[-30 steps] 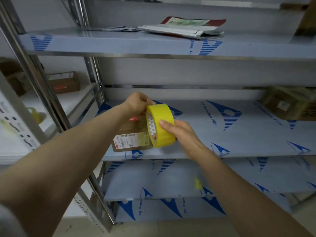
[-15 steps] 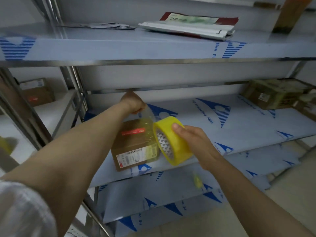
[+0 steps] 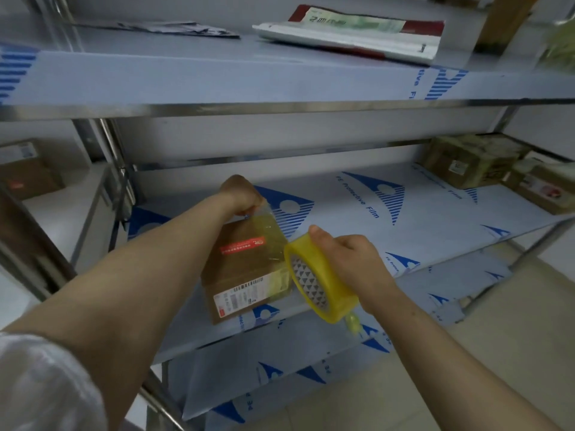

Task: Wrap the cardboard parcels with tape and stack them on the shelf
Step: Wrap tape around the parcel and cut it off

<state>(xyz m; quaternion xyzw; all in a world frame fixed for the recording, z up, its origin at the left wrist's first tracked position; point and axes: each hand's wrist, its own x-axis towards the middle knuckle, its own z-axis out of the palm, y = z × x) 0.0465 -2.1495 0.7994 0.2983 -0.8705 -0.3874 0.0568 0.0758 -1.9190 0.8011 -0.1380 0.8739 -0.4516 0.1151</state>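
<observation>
A brown cardboard parcel [image 3: 241, 269] with a red sticker and a white barcode label lies near the front left of the middle shelf [image 3: 404, 237]. My left hand [image 3: 242, 194] pinches the free end of clear yellowish tape at the parcel's far edge. A strip of tape stretches over the parcel's right side to the yellow tape roll [image 3: 320, 284]. My right hand [image 3: 351, 259] grips that roll just past the parcel's front right corner, over the shelf's front edge.
Two taped parcels [image 3: 476, 160] sit at the back right of the middle shelf. The upper shelf [image 3: 217, 76] carries a flat mailer bag [image 3: 351, 29] and crumpled paper. Another box [image 3: 25, 169] stands on a neighbouring rack at left. Lower shelves and floor lie below.
My right hand has pulled the roll down and toward me, drawing tape across the parcel, while my left hand holds the tape end at the far edge. The camera has moved closer.
</observation>
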